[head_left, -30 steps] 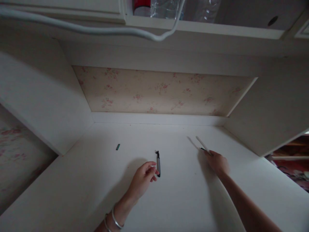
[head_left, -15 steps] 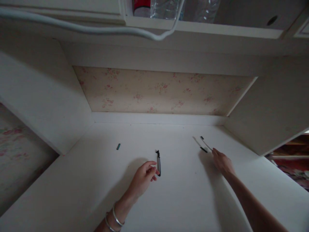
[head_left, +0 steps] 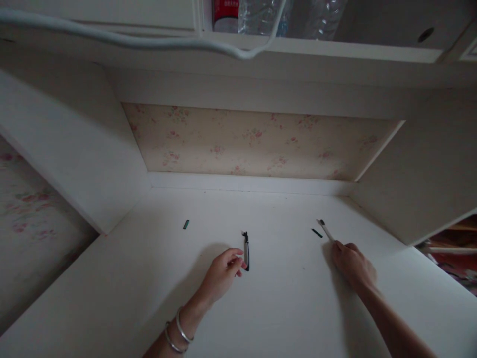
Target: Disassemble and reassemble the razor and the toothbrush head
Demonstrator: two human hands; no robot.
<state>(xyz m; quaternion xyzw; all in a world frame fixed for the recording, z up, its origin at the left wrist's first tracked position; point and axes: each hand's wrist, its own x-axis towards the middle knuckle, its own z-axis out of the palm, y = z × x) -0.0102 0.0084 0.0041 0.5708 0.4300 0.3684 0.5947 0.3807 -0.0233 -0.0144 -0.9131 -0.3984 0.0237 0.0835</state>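
My right hand (head_left: 354, 266) is closed round a slim, pale toothbrush (head_left: 327, 231), its dark head pointing up and left over the white tabletop (head_left: 276, 308). Just left of that head lies a thin dark-green strip (head_left: 317, 232). Near the middle, my left hand (head_left: 223, 271) hovers with loosely curled, parted fingers. Its fingertips are beside the lower end of a slender black object (head_left: 247, 251) with a small knobbed top; whether they touch it I cannot tell. Farther left lies another small green strip (head_left: 186, 224).
A thick white cable (head_left: 149, 44) hangs across the top of the view. Clear plastic bottles (head_left: 259, 17) and a red-labelled container (head_left: 225, 15) stand on the shelf above. Side panels (head_left: 70, 134) flank the tabletop, with floral wallpaper (head_left: 223, 141) behind.
My right hand has drawn the toothbrush back toward me and slightly right, away from the right-hand green strip. The left hand stays nearly still. The view has shifted slightly.
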